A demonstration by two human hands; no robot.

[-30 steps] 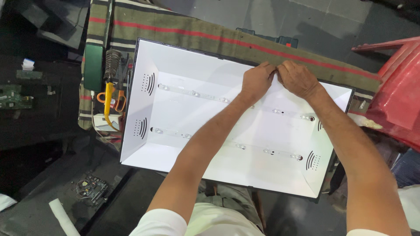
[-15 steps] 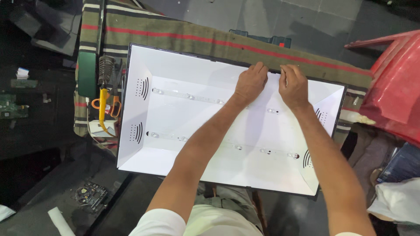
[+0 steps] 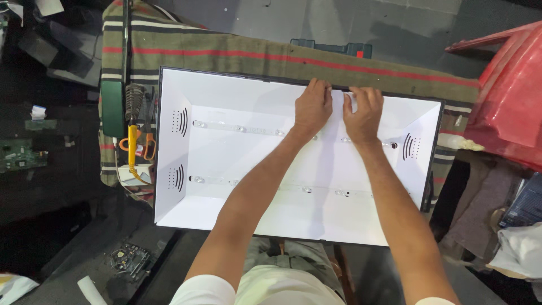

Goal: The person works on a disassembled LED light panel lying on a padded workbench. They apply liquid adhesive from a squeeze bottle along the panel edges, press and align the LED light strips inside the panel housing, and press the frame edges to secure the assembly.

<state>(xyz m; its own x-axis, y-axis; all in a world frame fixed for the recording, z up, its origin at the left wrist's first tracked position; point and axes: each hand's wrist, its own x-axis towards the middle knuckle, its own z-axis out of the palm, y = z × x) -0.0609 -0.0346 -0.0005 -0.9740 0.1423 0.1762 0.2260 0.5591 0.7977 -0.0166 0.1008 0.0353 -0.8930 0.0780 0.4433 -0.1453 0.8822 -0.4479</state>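
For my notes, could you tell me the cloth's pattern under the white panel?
Olive cloth with red and pale stripes; head view.

Smooth, matt white reflector sheet in a dark-rimmed panel, on coarse striped woven cloth; glossy red plastic chair beside.

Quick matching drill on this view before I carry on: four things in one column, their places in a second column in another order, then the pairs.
Things:
1. left hand
2. right hand
3. yellow-handled tool
4. red plastic chair

Places:
A. at the frame's right edge, beyond the white panel
B. on the striped cloth, left of the panel
C. on the panel's far edge, nearer the chair
D. on the panel's far edge, nearer the tool

Pairs: 1-D, 2-C, 3-B, 4-A
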